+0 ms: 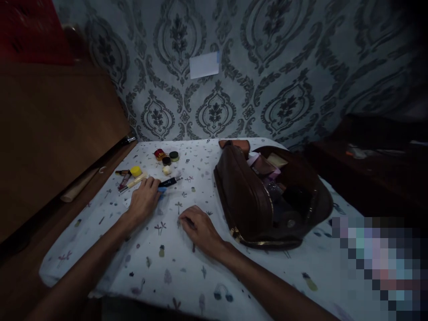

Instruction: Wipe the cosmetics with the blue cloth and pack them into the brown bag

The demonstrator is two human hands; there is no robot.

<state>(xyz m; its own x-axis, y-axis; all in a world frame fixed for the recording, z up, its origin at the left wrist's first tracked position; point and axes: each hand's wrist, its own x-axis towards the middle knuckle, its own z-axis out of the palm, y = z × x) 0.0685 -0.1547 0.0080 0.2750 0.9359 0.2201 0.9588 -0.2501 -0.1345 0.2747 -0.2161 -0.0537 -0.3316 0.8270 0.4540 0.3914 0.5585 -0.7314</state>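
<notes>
My left hand (144, 197) lies palm down with bent fingers among small cosmetics on the patterned white cloth. By its fingertips are a black tube (168, 182) and a small blue item (162, 190); what is under the fingers is hidden. A pale slim tube (137, 179) reaches to its knuckles. My right hand (199, 229) rests on the cloth, its fingers curled, with nothing visible in them. To its right stands a brown zippered bag (244, 196), unzipped and gaping, with pouches and a pink-edged packet (264, 166) inside.
Behind my left hand are a yellow-capped jar (135, 170), a green-lidded jar (174, 156), a dark-lidded jar (166, 161) and a red-topped one (159, 154). An orange-brown case (239, 145) sits behind the bag. Wooden furniture (60, 133) borders the left; a patterned wall (214, 107) rises behind.
</notes>
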